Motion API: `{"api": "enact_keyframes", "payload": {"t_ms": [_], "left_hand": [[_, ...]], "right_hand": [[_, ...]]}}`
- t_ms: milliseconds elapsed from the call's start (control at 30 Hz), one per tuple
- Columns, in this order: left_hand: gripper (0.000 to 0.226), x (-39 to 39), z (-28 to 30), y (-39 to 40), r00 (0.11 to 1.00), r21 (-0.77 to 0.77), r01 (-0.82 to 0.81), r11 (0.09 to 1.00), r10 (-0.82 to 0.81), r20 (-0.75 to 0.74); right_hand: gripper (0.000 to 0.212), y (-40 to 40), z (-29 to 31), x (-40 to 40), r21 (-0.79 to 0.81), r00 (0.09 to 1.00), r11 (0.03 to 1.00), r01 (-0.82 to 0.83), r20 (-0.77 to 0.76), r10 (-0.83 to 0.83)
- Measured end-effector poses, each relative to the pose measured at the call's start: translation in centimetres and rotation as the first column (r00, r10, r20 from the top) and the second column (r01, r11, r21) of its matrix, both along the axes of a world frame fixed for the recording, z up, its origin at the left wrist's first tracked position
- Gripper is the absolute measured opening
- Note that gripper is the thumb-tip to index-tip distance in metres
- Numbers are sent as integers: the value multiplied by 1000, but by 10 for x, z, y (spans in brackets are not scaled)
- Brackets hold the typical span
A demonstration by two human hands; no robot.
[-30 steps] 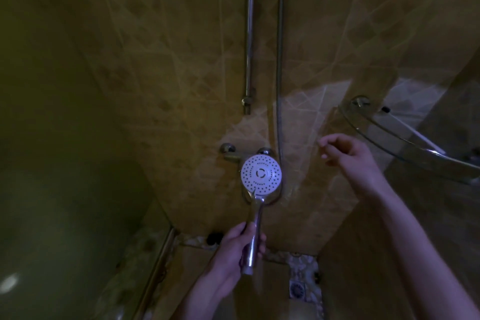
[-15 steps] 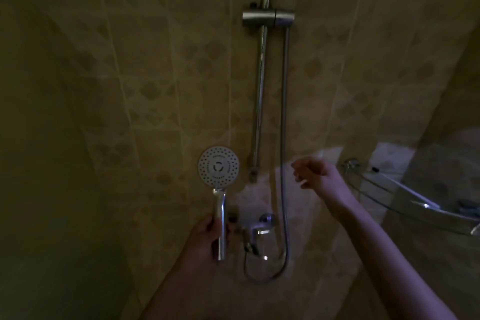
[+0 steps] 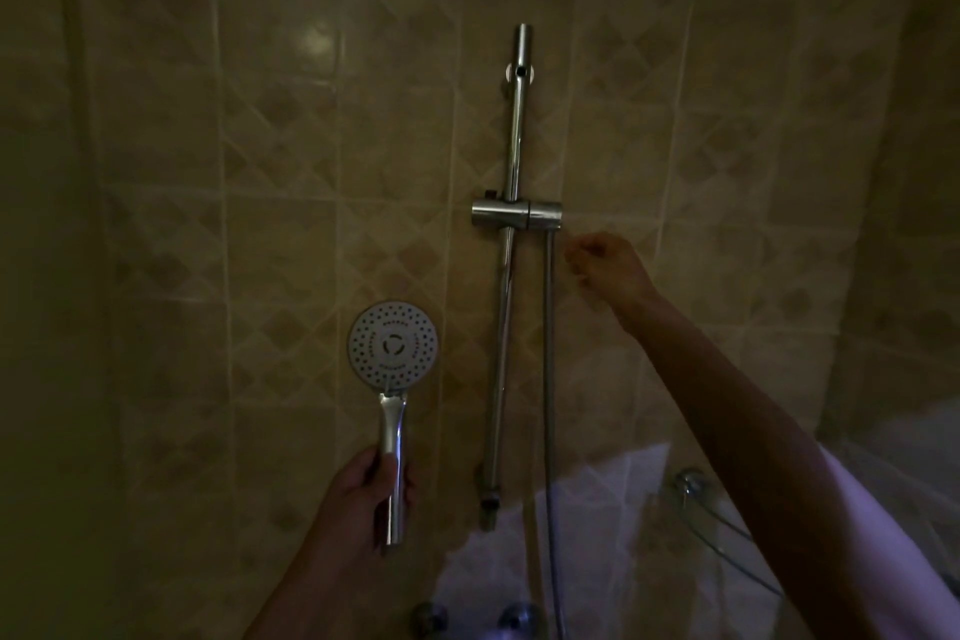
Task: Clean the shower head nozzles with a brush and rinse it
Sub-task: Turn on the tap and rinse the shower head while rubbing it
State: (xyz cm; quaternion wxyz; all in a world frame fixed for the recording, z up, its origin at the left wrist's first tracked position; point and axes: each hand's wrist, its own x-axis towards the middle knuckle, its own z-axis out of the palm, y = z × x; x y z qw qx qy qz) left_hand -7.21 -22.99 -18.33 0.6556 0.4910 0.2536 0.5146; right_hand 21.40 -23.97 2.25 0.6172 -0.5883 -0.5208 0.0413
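My left hand point(image 3: 363, 494) grips the chrome handle of the shower head point(image 3: 392, 342), which stands upright with its white round nozzle face turned toward me. My right hand point(image 3: 605, 264) is raised near the wall, just below and right of the slider bracket point(image 3: 517, 214), next to the metal hose point(image 3: 549, 379). Its fingers are curled and I see nothing in them. No brush is in view.
A chrome riser rail point(image 3: 511, 250) runs up the tiled wall point(image 3: 311, 172). The mixer tap knobs point(image 3: 511, 621) peek in at the bottom edge. A glass corner shelf point(image 3: 727, 515) sits low on the right. The room is dim.
The view has tilted upward along the rail. My left hand lifted the shower head up and to the left. My right hand rose from near the shelf to beside the slider bracket.
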Motion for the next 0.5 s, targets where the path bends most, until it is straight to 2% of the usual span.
{"api": "enact_keyframes", "payload": {"t_ms": [100, 233, 400, 500], "left_hand": [[13, 6, 9, -3, 999, 7, -6, 1000, 5, 40], [13, 11, 10, -7, 998, -1, -1, 1000, 2, 58], [13, 14, 11, -9, 998, -30, -14, 999, 15, 54], [12, 14, 13, -7, 999, -18, -31, 999, 32, 44]], "right_hand": [[25, 15, 5, -1, -32, 995, 995, -99, -21, 98], [17, 25, -5, -6, 6, 958, 971, -238, -161, 236], [22, 29, -19, -3, -7, 916, 963, -270, -309, 255], [26, 30, -16, -1, 17, 929, 977, -212, -308, 207]]}}
